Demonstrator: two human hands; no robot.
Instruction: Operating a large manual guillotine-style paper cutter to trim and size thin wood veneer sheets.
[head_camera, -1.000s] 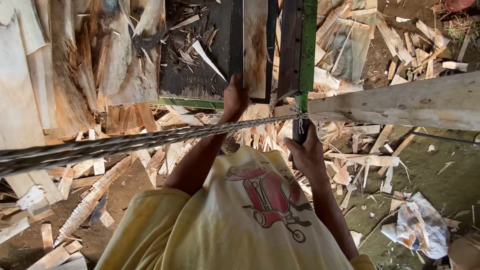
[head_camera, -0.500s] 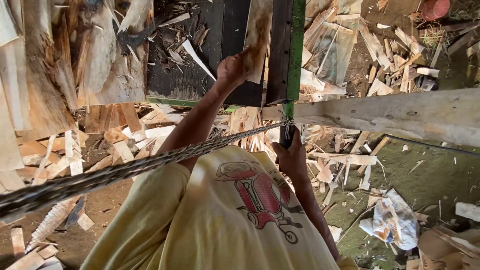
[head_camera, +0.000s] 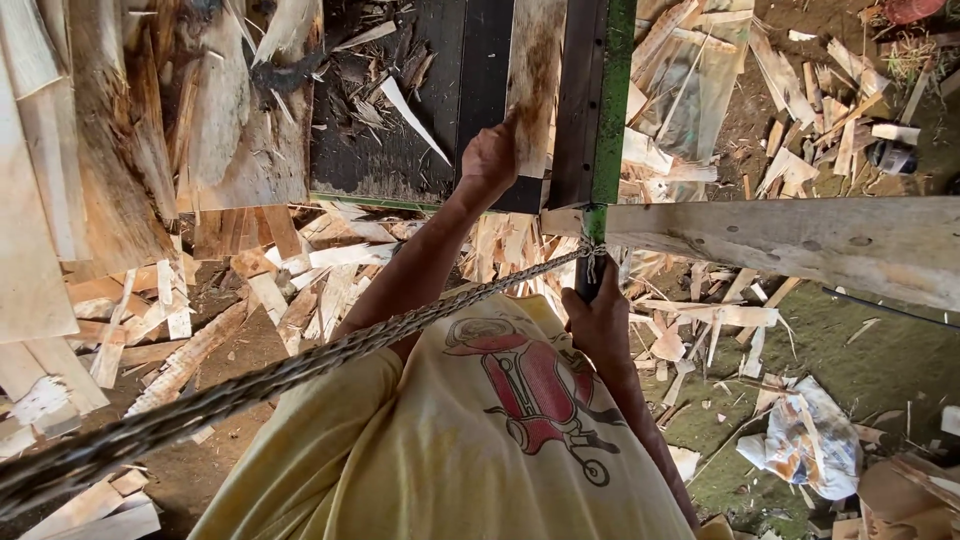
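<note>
Gripping the lower edge of a thin wood sheet (head_camera: 536, 80), the left hand (head_camera: 488, 158) has its fingers curled shut around it, holding the pale, brown-streaked strip up against the dark machine bed (head_camera: 440, 110). That sheet stands upright just left of a green metal frame bar (head_camera: 612, 100), touching or nearly touching the dark rail beside it. Lower down, the right hand (head_camera: 600, 325) is closed around a dark post (head_camera: 588, 282) directly under the green bar. A twisted rope (head_camera: 300, 365) is tied at that same post and runs down and to the left across the view, passing over the person's yellow shirt (head_camera: 450, 450) with its red print. A pale wooden plank (head_camera: 790, 240) reaches out to the right from the post. Broken wood scraps (head_camera: 250, 290) and strips litter the dirt ground on both sides, and a crumpled plastic bag (head_camera: 810, 440) lies at lower right.
</note>
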